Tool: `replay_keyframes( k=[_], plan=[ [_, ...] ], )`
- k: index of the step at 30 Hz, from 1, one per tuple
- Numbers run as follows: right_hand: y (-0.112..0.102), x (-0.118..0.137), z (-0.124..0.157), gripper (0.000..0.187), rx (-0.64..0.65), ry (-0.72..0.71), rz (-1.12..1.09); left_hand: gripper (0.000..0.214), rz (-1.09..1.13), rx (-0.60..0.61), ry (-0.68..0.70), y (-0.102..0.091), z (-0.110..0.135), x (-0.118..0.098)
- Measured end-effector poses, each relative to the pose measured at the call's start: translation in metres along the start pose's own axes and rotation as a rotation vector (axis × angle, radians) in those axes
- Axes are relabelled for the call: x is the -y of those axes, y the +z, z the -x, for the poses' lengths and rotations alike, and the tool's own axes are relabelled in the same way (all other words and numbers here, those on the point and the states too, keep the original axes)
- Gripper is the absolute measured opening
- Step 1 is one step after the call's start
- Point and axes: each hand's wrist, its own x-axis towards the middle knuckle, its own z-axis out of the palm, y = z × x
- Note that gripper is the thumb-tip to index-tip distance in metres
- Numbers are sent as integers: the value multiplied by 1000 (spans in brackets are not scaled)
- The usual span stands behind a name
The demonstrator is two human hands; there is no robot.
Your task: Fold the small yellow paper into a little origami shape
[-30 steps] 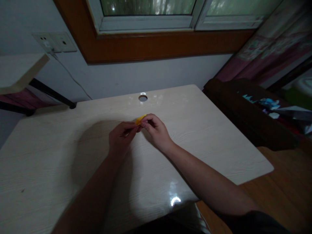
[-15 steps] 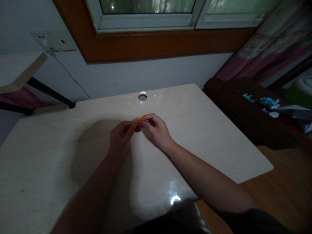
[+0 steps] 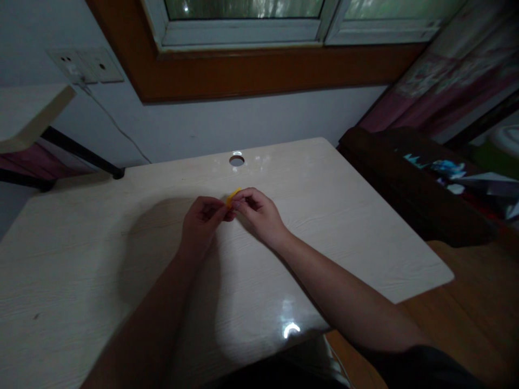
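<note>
A small, bright yellow piece (image 3: 232, 196) shows between my fingertips, thin and mostly covered by them; its kind cannot be made out. My left hand (image 3: 203, 219) pinches it from the left with thumb and fingers together. From the right, my right hand (image 3: 259, 213) grips its other side between thumb and forefinger. The fingertips of both hands almost meet over the middle of the pale wood-grain table (image 3: 324, 216).
A round cable hole (image 3: 237, 161) lies near the table's back edge. A raised shelf (image 3: 32, 113) on black legs stands at the left. A white cord (image 3: 109, 116) hangs from the wall socket (image 3: 85, 66). Dark furniture (image 3: 405, 183) holding assorted items stands to the right.
The fingers of my left hand have shifted slightly, and the yellow piece has tilted a little between the fingertips. My right hand stays nearly in place.
</note>
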Motion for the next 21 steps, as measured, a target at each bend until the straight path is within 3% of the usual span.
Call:
replay_keyframes(
  k=[21],
  plan=[
    [0,-7,0,15,40,30,-35,33,8,33,-28,0,-2,4]
  ],
)
